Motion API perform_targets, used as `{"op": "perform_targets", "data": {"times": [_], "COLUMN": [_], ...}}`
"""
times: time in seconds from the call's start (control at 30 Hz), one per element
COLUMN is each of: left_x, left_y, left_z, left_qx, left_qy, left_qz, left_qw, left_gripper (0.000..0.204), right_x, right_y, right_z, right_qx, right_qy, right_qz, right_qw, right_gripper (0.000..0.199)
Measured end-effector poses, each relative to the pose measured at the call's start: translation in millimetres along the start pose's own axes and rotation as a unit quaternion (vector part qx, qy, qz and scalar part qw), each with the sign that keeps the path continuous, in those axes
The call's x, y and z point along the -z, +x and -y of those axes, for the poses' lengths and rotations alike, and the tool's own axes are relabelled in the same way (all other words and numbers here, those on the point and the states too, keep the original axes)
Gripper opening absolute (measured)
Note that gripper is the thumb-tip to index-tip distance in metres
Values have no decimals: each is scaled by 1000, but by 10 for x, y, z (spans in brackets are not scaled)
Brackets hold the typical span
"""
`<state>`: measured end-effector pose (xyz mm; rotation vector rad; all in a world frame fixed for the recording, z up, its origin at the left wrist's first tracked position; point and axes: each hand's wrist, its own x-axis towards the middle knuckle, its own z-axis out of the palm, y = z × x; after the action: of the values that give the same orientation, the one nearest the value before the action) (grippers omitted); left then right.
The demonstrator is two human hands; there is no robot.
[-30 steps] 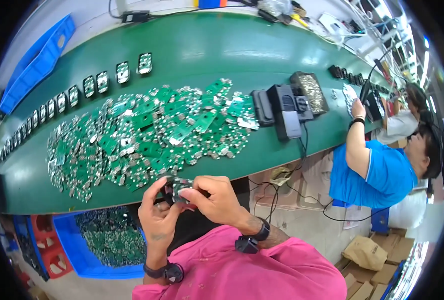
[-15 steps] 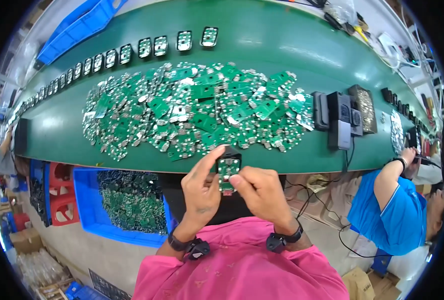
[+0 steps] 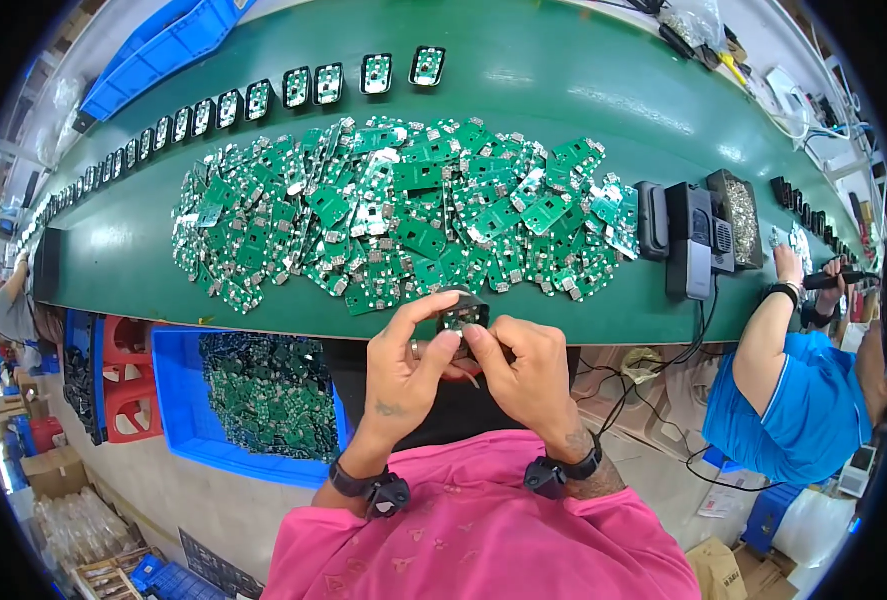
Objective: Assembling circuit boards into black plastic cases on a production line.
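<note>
The left hand's fingers (image 3: 401, 375) curl around one black case (image 3: 477, 297), the forefinger over its far rim and the thumb bent in at the near side. The right hand (image 3: 534, 375) has its thumb tip on the one green board (image 3: 456, 318) lying in that case; its other fingers are half-curled (partly hidden, so I cannot tell whether they grip the board or only press against it). Case and board are held up together at the near edge of the green bench (image 3: 524, 90), in front of the body. Two black wristbands (image 3: 389, 493) show, one per wrist.

Just beyond the hands spreads one heap of loose boards (image 3: 419, 238), too many and too overlapped to count. Behind it runs one row of filled cases (image 3: 377, 74): eleven stand out separately, and those farther left crowd together beyond counting. To the right of the heap stand one dark tray (image 3: 653, 220), one tall black device (image 3: 689, 240), one smaller speaker-like unit (image 3: 724, 240) and one box of small metal bits (image 3: 739, 178).

Under the bench, to the left, one blue bin (image 3: 179, 400) holds more boards, uncountable. One blue crate (image 3: 164, 45) lies at the far left, and one co-worker in a blue shirt (image 3: 794, 410) sits at the right.
</note>
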<state>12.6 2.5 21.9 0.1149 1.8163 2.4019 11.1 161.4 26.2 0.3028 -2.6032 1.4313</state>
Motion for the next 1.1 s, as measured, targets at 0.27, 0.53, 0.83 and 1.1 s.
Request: {"op": "perform_targets", "data": {"times": [0.27,0.53,0.83,1.1], "left_x": [-101,-98,152,523], "left_y": [-12,94,182,296], "left_z": [107,241,1,533], "left_qx": [-33,-105,-33,-263], "left_qy": [88,164,75,611], "left_qz": [-67,-73,-106,-277], "left_qw": [993,978,991,694], "left_gripper": [27,26,33,44], "right_x": [-32,-183,174,298], "right_y": [-17,4,769,2744], "right_z": [25,-131,29,-1028], "right_qx": [-66,-55,-38,-104], "right_qy": [130,269,81,61], "right_qz": [3,12,149,35], "right_qw": [989,962,985,992], "right_gripper": [39,42,35,35]}}
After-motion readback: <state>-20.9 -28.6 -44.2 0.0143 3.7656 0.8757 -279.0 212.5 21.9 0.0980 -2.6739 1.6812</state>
